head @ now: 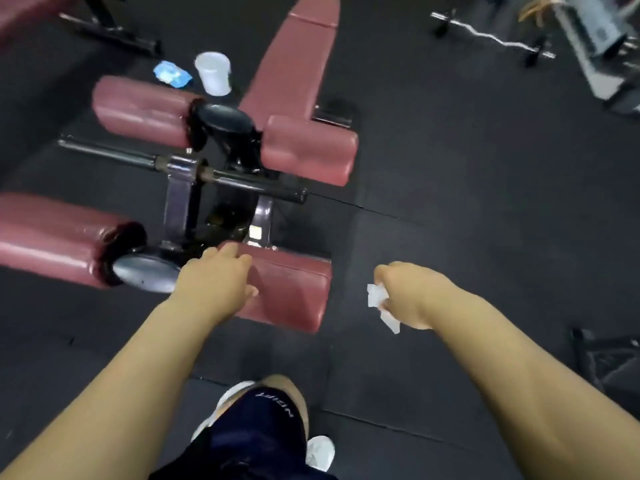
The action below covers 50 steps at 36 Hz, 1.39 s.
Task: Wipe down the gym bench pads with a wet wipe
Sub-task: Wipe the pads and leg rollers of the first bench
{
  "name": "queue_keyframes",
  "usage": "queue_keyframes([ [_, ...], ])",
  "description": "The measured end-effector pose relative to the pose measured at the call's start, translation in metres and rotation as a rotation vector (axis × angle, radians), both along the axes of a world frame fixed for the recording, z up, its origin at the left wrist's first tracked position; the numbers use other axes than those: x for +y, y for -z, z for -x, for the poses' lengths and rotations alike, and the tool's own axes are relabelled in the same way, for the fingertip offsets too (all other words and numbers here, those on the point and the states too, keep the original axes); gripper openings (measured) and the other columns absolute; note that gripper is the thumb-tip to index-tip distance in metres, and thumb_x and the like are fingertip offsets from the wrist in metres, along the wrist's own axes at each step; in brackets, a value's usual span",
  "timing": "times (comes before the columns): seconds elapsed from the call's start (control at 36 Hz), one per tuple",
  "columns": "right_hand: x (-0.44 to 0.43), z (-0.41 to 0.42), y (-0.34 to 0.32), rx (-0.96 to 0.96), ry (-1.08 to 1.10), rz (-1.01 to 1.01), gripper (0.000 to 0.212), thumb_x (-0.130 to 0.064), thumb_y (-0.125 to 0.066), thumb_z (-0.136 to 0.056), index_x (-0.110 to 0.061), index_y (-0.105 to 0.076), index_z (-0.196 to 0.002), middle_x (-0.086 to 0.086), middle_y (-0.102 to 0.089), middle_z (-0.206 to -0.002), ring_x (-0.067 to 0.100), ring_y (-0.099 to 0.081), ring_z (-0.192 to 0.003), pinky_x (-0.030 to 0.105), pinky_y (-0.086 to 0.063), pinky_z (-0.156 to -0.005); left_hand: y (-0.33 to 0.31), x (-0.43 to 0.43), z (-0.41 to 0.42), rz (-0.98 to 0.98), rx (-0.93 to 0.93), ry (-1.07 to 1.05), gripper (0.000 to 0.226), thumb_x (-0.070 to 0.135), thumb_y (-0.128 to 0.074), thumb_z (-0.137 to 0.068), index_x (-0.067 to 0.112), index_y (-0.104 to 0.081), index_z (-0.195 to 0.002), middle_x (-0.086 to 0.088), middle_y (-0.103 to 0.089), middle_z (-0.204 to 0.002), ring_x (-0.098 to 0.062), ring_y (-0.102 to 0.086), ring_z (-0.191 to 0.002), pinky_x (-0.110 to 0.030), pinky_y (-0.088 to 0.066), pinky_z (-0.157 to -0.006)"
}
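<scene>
A gym bench with maroon pads stands on the dark floor. Its long back pad [298, 60] runs away from me, and roller pads sit at upper left [142, 110], upper right [311, 150], lower left [48, 237] and lower right [294, 289]. My left hand [216, 278] rests on the lower right roller pad, fingers curved over its top. My right hand [405, 289] hangs to the right of that pad, off the bench, and grips a crumpled white wet wipe [381, 304].
A white plastic cup [213, 72] and a blue wipe packet [172, 73] lie on the floor left of the back pad. The black steel frame and crossbar [180, 168] sit between the rollers. A barbell [491, 36] lies at far right, and another bench [110, 26] stands top left.
</scene>
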State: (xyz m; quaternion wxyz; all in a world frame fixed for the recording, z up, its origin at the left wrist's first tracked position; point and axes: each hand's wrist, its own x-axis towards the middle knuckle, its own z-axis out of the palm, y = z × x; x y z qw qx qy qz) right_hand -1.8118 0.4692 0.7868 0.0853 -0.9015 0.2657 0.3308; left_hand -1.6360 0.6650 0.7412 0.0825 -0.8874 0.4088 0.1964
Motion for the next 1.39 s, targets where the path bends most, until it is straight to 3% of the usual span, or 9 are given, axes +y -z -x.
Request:
queue_keyframes([
  [0.14, -0.018, -0.05, 0.01, -0.151, -0.236, -0.014, 0.022, -0.015, -0.054, -0.087, -0.014, -0.051, -0.109, 0.002, -0.052, -0.106, 0.024, -0.055, -0.091, 0.035, -0.047, -0.072, 0.008, 0.012, 0.003, 0.05, 0.026, -0.189, 0.048, 0.042, -0.057, -0.087, 0.018, -0.046, -0.127, -0.003, -0.042, -0.129, -0.027, -0.044, -0.113, -0.04, -0.048, -0.087],
  [0.25, -0.013, -0.094, 0.021, -0.287, -0.363, -0.144, 0.022, -0.021, -0.051, -0.093, -0.014, -0.051, -0.113, 0.001, -0.051, -0.11, 0.023, -0.055, -0.093, 0.037, -0.047, -0.077, 0.019, 0.008, -0.006, 0.098, 0.047, -0.321, 0.073, 0.049, -0.062, -0.083, 0.014, -0.036, -0.14, -0.004, -0.045, -0.132, -0.026, -0.043, -0.116, -0.038, -0.045, -0.095],
  [0.33, -0.009, -0.13, 0.027, -0.352, -0.425, -0.231, 0.022, -0.022, -0.053, -0.094, -0.016, -0.05, -0.115, -0.002, -0.05, -0.112, 0.018, -0.053, -0.091, 0.033, -0.047, -0.077, 0.024, 0.007, -0.024, 0.114, 0.151, -0.47, 0.072, 0.055, -0.069, -0.074, 0.014, -0.047, -0.129, -0.004, -0.051, -0.122, -0.024, -0.047, -0.113, -0.037, -0.045, -0.094],
  [0.47, -0.007, -0.167, 0.037, -0.368, -0.541, -0.322, 0.023, -0.02, -0.054, -0.094, -0.016, -0.05, -0.117, -0.003, -0.048, -0.117, 0.017, -0.052, -0.093, 0.027, -0.042, -0.075, 0.021, 0.006, -0.034, 0.121, 0.245, -0.563, 0.075, 0.052, -0.074, -0.07, 0.016, -0.049, -0.131, -0.001, -0.052, -0.124, -0.019, -0.049, -0.116, -0.035, -0.046, -0.093],
  [0.69, 0.021, -0.209, 0.053, -0.364, -0.802, -0.428, 0.022, -0.012, -0.049, -0.092, -0.01, -0.053, -0.113, 0.005, -0.05, -0.117, 0.023, -0.05, -0.105, 0.038, -0.043, -0.088, 0.019, 0.011, -0.026, 0.275, 0.313, -0.783, 0.087, 0.047, -0.08, -0.065, 0.024, -0.042, -0.141, 0.005, -0.048, -0.136, -0.014, -0.045, -0.124, -0.025, -0.039, -0.097],
  [0.97, 0.043, -0.246, 0.073, -0.397, -1.069, -0.564, 0.02, -0.01, -0.051, -0.092, -0.009, -0.048, -0.112, 0.006, -0.046, -0.116, 0.025, -0.048, -0.1, 0.039, -0.044, -0.082, 0.028, 0.006, 0.024, 0.445, 0.207, -1.201, 0.081, 0.057, -0.07, -0.072, 0.027, -0.04, -0.141, 0.01, -0.044, -0.139, -0.01, -0.041, -0.127, -0.025, -0.036, -0.1],
  [1.14, 0.043, -0.253, 0.081, -0.396, -1.215, -0.716, 0.021, -0.002, -0.047, -0.086, -0.021, -0.043, -0.094, -0.003, -0.047, -0.109, 0.021, -0.048, -0.095, 0.035, -0.045, -0.076, 0.048, -0.017, 0.063, 0.559, 0.172, -1.581, 0.069, 0.058, -0.063, -0.077, 0.024, -0.047, -0.135, 0.004, -0.052, -0.126, -0.013, -0.052, -0.111, -0.029, -0.043, -0.093],
  [1.22, 0.046, -0.256, 0.084, -0.391, -1.282, -0.782, 0.024, -0.001, -0.048, -0.083, -0.018, -0.054, -0.099, -0.005, -0.05, -0.105, 0.022, -0.049, -0.095, 0.035, -0.045, -0.077, 0.053, -0.032, 0.079, 0.625, 0.155, -1.66, 0.052, 0.047, -0.062, -0.084, 0.026, -0.051, -0.131, 0.005, -0.056, -0.112, -0.011, -0.053, -0.093, -0.024, -0.042, -0.086],
  [1.39, 0.047, -0.253, 0.092, -0.453, -1.269, -0.869, 0.026, 0.006, -0.051, -0.082, -0.006, -0.065, -0.101, 0.006, -0.057, -0.102, 0.026, -0.052, -0.093, 0.029, -0.041, -0.078, 0.056, -0.061, 0.103, 0.749, 0.145, -1.764, 0.054, 0.037, -0.061, -0.089, 0.031, -0.043, -0.139, 0.008, -0.055, -0.119, -0.01, -0.056, -0.099, -0.026, -0.044, -0.094],
])
